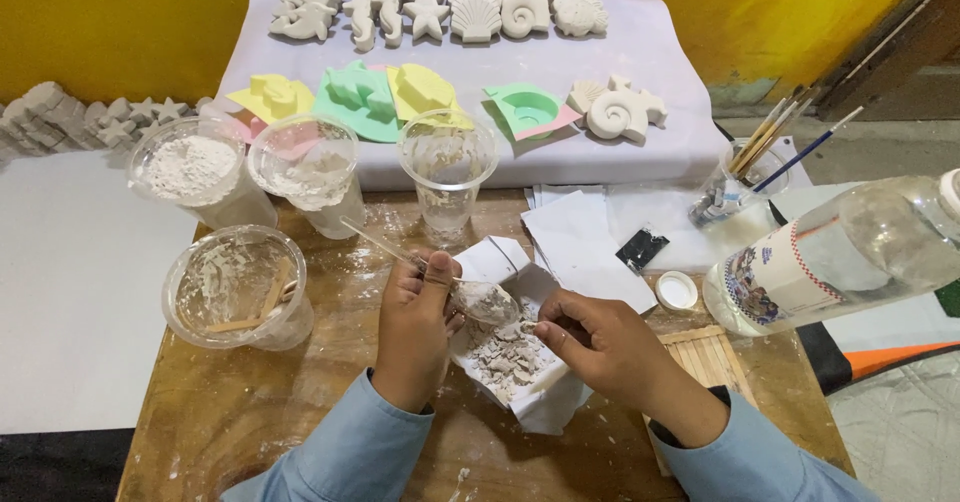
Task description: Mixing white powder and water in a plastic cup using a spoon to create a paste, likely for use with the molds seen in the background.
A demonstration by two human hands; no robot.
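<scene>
Clear glossy plastic spoon (480,297) carries matt, crumbly white plaster flakes (505,354). Wooden table (250,402) is worn and powder-dusted. Clear plastic cups (447,167) are plaster-smeared.

Person, two arms in view from above. Left hand (412,327): bare, no ring, no watch, no glove. Right hand (610,347): bare likewise. Sleeves: long, light blue, smooth plain fabric, no pattern or print, reaching to both wrists; soft folds along the forearms. Right cuff shows a dark inner edge.
</scene>
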